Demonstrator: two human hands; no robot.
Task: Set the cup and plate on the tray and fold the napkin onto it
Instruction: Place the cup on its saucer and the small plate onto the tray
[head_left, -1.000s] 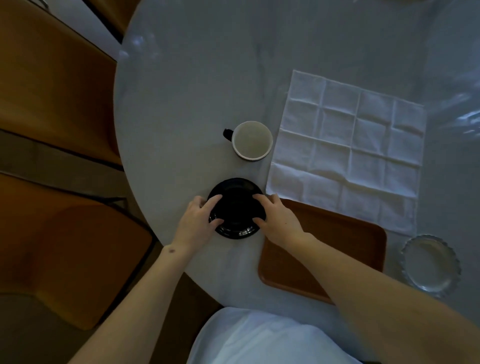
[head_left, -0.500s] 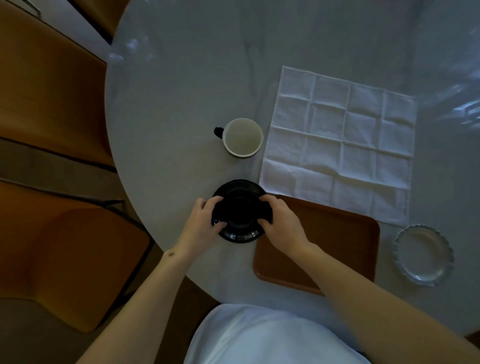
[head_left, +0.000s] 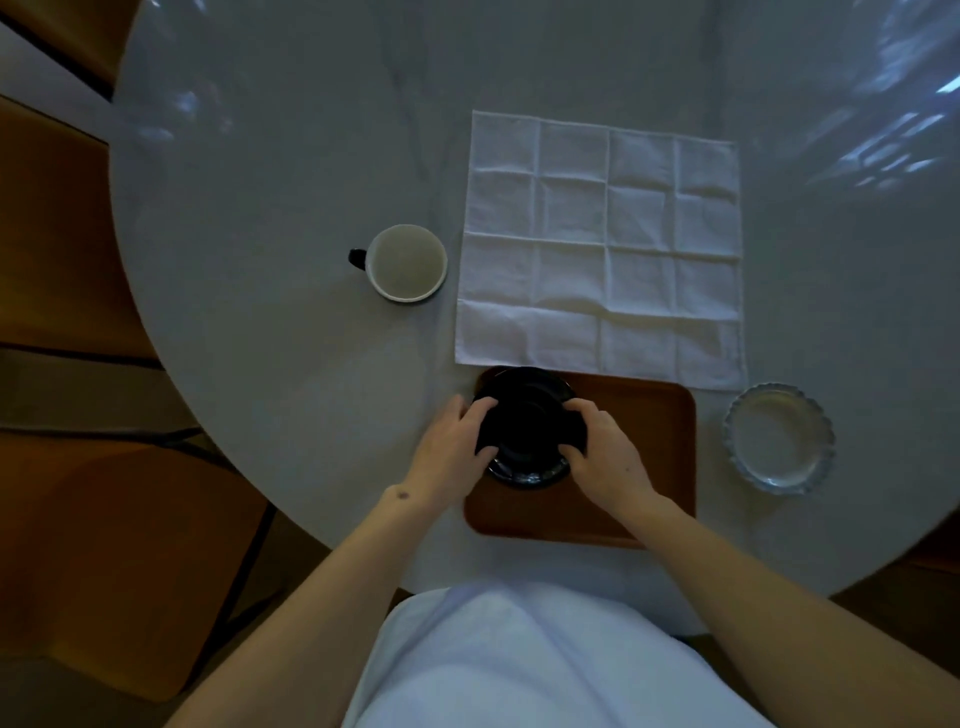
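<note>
cup (head_left: 407, 263): upright on the table, well left of the tray, handle pointing left; untouched.
left hand (head_left: 451, 451): fingers curled over the plate's left rim, grasping it.
plate (head_left: 524, 415): black, over the tray's left end, far edge near the napkin; whether it is seated or just above the tray, cannot tell.
right hand (head_left: 605, 452): grasping the plate's right rim.
tray (head_left: 644, 447): brown, at the near table edge.
napkin (head_left: 602, 249): unfolded, flat, its near edge lapping the tray's far rim.
step advice: probably best to lower the plate level, clear of the napkin edge, leaving room on the right.
table (head_left: 291, 171): round, pale, glossy, window glare far right.
glass dish (head_left: 779, 437): right of the tray.
room: dim; brown chairs on the left.
</note>
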